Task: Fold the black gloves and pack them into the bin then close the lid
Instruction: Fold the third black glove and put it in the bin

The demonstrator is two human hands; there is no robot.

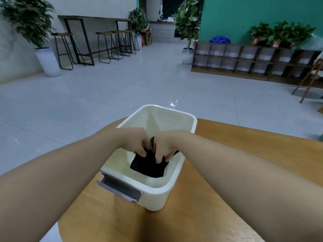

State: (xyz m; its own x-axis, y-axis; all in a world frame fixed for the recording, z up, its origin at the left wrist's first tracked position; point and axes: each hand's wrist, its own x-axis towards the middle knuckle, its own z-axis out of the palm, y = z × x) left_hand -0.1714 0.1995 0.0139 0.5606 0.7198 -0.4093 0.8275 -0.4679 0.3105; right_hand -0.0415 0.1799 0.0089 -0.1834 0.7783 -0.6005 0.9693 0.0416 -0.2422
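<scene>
A cream plastic bin [158, 192] stands open on the round wooden table [244, 154], with a grey handle on its near side. Folded black gloves [148, 165] hang inside the bin's opening. My left hand [134, 142] pinches the gloves' upper left edge. My right hand [166, 147] grips the upper right part, fingers curled over the cloth. Both hands meet above the middle of the bin. No lid is in view.
The table's left edge curves close to the bin, with grey tiled floor [87, 95] beyond. Bar stools [104, 46], potted plants [47, 60] and a low wooden shelf [244, 60] stand far back.
</scene>
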